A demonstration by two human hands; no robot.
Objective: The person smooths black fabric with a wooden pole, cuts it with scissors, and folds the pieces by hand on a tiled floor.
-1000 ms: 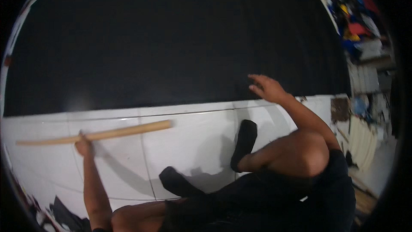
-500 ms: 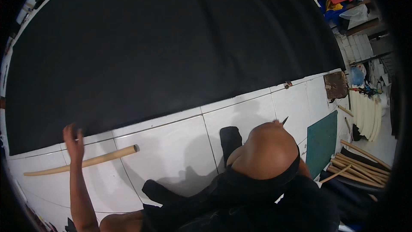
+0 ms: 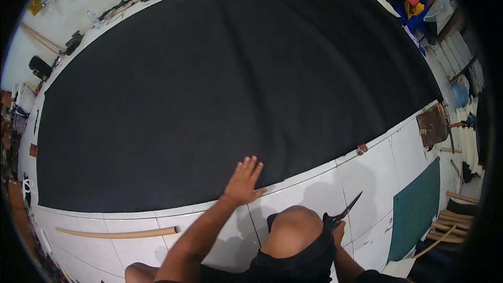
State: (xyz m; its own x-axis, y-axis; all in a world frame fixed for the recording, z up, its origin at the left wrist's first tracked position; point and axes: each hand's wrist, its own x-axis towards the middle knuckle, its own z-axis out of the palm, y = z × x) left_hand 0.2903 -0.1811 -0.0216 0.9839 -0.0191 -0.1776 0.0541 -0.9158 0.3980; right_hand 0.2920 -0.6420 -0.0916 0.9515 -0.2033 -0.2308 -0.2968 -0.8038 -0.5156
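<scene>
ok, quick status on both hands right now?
Left hand: open, fingers spread, flat on the black fabric at its near edge.
Right hand: closed on the scissors, blades apart.

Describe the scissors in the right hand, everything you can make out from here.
The scissors are dark, seemingly metal, with long thin blades parted in a narrow V pointing up and to the right. The right hand grips the handles, which are mostly hidden behind the raised knee. The blades hang over the white tiled floor, apart from the black fabric; whether the tips touch the tiles cannot be told.
</scene>
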